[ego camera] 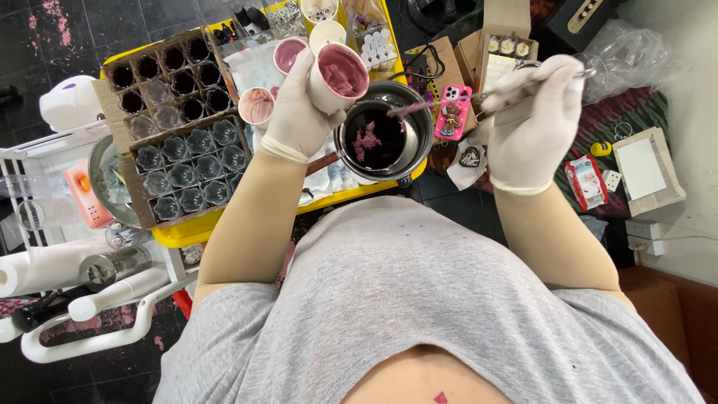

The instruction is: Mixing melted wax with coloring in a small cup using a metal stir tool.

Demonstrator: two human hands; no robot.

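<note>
My left hand (297,112), in a pale glove, grips a small white paper cup (338,76) tilted over a dark metal pot (385,135). The cup's inside is coated with pinkish-purple paste. Clumps of the same purple paste (364,140) lie in the pot. My right hand (532,112), also gloved, holds a thin metal utensil (456,97) whose purple-smeared tip reaches over the pot's rim, near the cup.
A yellow tray (191,228) holds cardboard boxes of small glass jars (187,168), and more paste-lined cups (256,107) stand beside them. A pink phone (453,112) lies right of the pot. Open boxes, a wipes packet (585,182) and a power strip sit at right; rolls and tools at left.
</note>
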